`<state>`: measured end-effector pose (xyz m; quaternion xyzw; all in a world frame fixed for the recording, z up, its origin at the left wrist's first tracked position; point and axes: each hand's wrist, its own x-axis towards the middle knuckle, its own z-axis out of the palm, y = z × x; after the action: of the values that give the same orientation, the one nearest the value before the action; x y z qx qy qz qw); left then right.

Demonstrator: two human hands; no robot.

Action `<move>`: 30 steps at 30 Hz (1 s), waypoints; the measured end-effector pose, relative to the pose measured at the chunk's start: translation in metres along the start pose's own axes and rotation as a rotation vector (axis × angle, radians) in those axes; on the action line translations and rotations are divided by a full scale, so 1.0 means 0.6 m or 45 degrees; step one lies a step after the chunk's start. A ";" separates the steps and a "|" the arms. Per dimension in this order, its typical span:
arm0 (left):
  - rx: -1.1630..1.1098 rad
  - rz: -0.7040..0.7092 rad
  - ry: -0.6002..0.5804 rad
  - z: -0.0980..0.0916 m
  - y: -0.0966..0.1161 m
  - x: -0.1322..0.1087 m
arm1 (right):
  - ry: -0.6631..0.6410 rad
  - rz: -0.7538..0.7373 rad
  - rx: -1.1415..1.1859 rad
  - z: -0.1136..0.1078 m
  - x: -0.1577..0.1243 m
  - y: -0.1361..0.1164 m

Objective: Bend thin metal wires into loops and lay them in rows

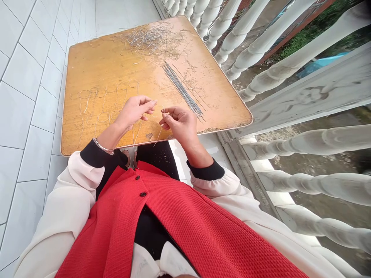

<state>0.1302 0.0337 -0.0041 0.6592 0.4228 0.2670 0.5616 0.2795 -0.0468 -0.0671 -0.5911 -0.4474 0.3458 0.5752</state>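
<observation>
Through the head camera I see the left hand and the right hand close together but not touching, held over the near edge of the wooden desk. The right hand's thumb and fingers are pinched shut on a thin pale wire, which hangs down past that edge. The left hand's fingertips are drawn nearly closed, but the strand is too fine for me to tell whether they grip anything. Wire loops lie on the desk beneath the left hand, a bundle of straight metal wires lies just beyond the right hand, and a tangled heap of wire scraps sits near the far edge.
</observation>
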 end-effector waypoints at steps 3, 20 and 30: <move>0.022 0.006 -0.013 -0.011 -0.003 -0.005 | 0.014 -0.004 -0.041 0.001 0.000 0.005; 0.338 0.213 0.311 -0.040 -0.059 0.057 | 0.168 -0.343 -1.103 0.008 0.074 0.049; 1.011 0.491 0.087 -0.054 -0.073 -0.036 | -0.024 -0.408 -0.971 -0.033 0.060 0.039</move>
<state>0.0815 0.0321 -0.0362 0.8816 0.3801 0.2053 0.1903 0.3138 -0.0195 -0.0845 -0.6816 -0.6350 0.0669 0.3573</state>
